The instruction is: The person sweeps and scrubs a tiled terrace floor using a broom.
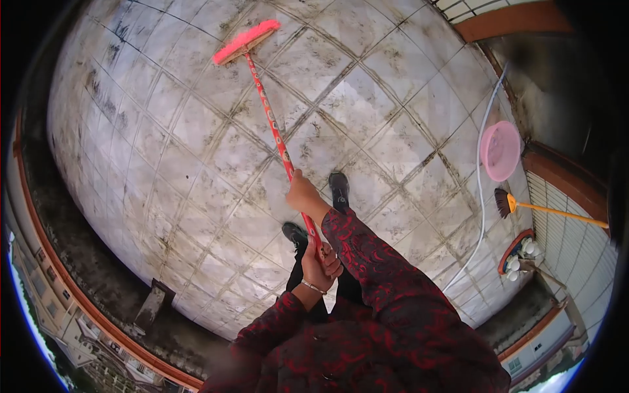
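Observation:
A push broom [270, 112] with bright pink bristles and a red patterned handle stretches forward from me, its head flat against the tiled floor [367, 118]. Higher on the handle, my right hand [304, 195] is closed around it. Near the handle's end, my left hand [318, 267] grips it with fingers wrapped, a bracelet on that wrist. Both sleeves are dark with a red pattern. My black shoes [339, 190] stand on the tiles on either side of the handle.
At the right lie a pink basin [500, 151], a pale hose [483, 190] and a broom with dark bristles and a yellow handle [557, 213]. A low wall with an orange-brown edge [52, 281] borders the left. Dark stains mark the tiles.

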Tool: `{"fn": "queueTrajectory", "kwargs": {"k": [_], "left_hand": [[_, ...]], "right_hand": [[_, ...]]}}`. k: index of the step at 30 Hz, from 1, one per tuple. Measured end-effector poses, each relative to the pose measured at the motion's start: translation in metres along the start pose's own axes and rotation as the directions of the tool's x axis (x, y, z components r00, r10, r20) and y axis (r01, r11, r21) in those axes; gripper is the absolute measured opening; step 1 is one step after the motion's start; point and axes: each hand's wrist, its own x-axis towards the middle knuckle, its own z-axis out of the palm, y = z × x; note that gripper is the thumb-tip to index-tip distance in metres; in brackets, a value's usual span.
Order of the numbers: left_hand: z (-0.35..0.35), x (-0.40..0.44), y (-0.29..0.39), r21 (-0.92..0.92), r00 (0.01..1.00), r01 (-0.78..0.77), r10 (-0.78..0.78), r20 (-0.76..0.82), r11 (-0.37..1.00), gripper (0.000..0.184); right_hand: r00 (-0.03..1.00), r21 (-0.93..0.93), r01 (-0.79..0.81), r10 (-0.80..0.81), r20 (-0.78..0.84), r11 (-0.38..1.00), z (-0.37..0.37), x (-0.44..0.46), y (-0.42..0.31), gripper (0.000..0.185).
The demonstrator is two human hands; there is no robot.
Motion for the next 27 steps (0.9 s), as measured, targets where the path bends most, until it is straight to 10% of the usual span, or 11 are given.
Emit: {"fn": "queueTrajectory", "kwargs": {"k": [7, 22, 27], "left_hand": [[-0.045, -0.058, -0.043, -0.035, 1.0, 0.024, -0.024, 0.012, 0.999, 0.056], [0.085, 0.044, 0.092, 0.34, 0.944, -0.124, 0.006, 0.329, 0.932, 0.046], [0.138, 0.084, 0.118, 0.462, 0.989, -0.038, -0.031, 0.142, 0.886, 0.045]], "right_hand": [[0.985, 0.093, 0.145, -0.135, -0.104, 0.985, 0.067, -0.063, 0.038, 0.035], [0.895, 0.357, 0.24, -0.064, -0.442, 0.903, -0.138, 0.057, -0.05, 0.026], [0.942, 0.389, 0.071, 0.067, -0.329, 0.918, -0.175, 0.108, -0.053, 0.016]]}}
